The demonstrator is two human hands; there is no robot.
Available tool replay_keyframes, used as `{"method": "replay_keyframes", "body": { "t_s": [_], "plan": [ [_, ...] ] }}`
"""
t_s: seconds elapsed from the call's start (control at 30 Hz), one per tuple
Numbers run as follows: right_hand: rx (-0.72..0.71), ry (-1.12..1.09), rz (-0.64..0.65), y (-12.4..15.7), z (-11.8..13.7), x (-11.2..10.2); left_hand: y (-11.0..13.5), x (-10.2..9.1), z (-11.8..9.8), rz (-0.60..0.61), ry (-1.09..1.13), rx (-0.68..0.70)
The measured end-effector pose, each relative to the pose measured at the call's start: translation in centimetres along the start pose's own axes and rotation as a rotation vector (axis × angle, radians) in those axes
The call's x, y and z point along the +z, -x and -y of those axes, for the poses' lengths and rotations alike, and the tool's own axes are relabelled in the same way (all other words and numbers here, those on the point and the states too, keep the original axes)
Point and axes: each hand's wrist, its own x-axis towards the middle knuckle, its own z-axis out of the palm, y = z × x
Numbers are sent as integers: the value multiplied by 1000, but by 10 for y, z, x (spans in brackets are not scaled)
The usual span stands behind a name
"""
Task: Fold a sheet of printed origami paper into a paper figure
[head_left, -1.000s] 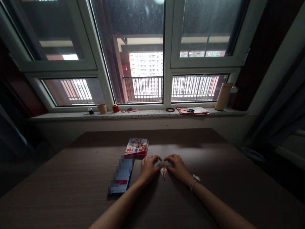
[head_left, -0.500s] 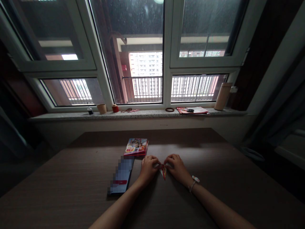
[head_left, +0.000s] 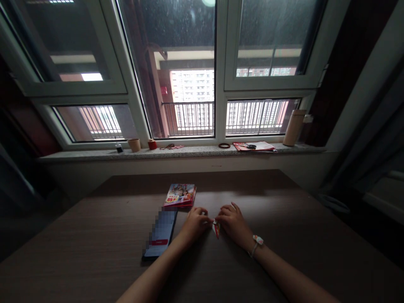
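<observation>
A small folded piece of red and white paper (head_left: 216,228) lies on the dark wooden table (head_left: 94,235) between my two hands. My left hand (head_left: 194,225) pinches its left side with curled fingers. Against the paper's right side, my right hand (head_left: 232,223) has its fingertips pressed together; a white band sits on that wrist. Most of the paper is hidden under my fingers, and only its pointed lower tip shows.
A stack of colourful printed sheets (head_left: 180,195) lies just beyond my left hand. A dark phone (head_left: 160,232) lies flat to its left. On the windowsill (head_left: 195,151) stand small cups, a tall cylinder (head_left: 293,128), red papers and scissors.
My hands have drawn closer together over the folded paper, and the fingers have curled in tighter. The visible part of the paper has shrunk to a narrow tip.
</observation>
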Motion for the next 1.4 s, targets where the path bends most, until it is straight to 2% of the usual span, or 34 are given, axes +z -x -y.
{"method": "replay_keyframes", "body": {
  "t_s": [0.23,0.3,0.4,0.53,0.83,1.1,1.4],
  "plan": [
    [5,49,91,0,2,-3,4,-5,-8,9,-47,-58],
    [15,38,105,-1,2,-4,6,-7,-11,-24,-70,-74],
    [21,37,107,-1,0,-5,9,-8,-14,-63,-90,-66],
    [31,51,111,0,-1,-3,10,-9,-16,-58,-95,-47],
    [118,19,87,5,0,-6,7,-14,-19,13,-146,-30],
    [232,-33,79,9,-2,-6,5,-17,-12,70,-102,-122],
    [273,-3,6,10,0,-8,7,-19,-21,6,-137,-113]
  ]
}}
